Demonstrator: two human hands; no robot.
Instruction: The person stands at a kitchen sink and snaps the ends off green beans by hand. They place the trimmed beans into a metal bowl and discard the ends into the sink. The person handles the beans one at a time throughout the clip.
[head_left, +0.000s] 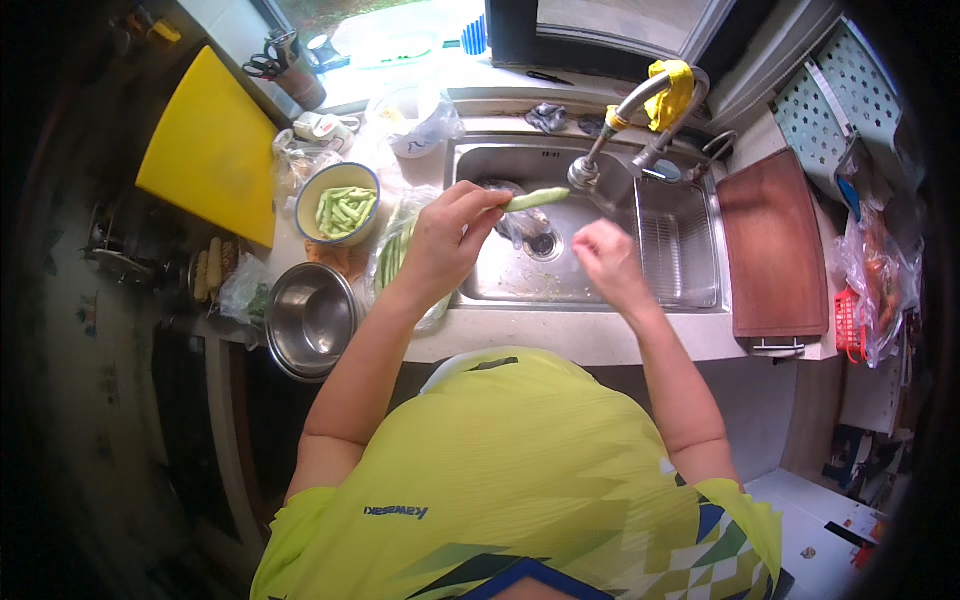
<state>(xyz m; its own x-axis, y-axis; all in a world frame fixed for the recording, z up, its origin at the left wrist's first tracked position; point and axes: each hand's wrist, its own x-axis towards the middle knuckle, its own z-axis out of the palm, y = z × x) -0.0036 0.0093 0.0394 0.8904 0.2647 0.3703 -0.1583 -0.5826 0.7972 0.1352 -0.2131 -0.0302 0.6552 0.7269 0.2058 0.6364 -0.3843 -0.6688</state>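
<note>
My left hand (459, 236) pinches one end of a green bean pod (538, 199) over the steel sink (585, 293). To its right, my right hand (609, 259) is raised over the basin with its fingers curled; whether something small is between them cannot be made out. A plastic bag of long green beans (393, 259) lies on the counter, partly behind my left forearm. Cut or broken bean pieces (346, 212) fill part of a blue-rimmed bowl (301, 213). Nearer me stands a steel bowl (312, 322). A plastic bag (525, 223) lies in the sink near the drain.
The faucet (583, 172), with a yellow cloth (670, 96) on it, arches over the sink. A wire rack (663, 247) sits in the sink's right part. A brown cutting board (780, 251) lies at the right, a yellow board (214, 154) stands at the left. Behind is a white tub (415, 142).
</note>
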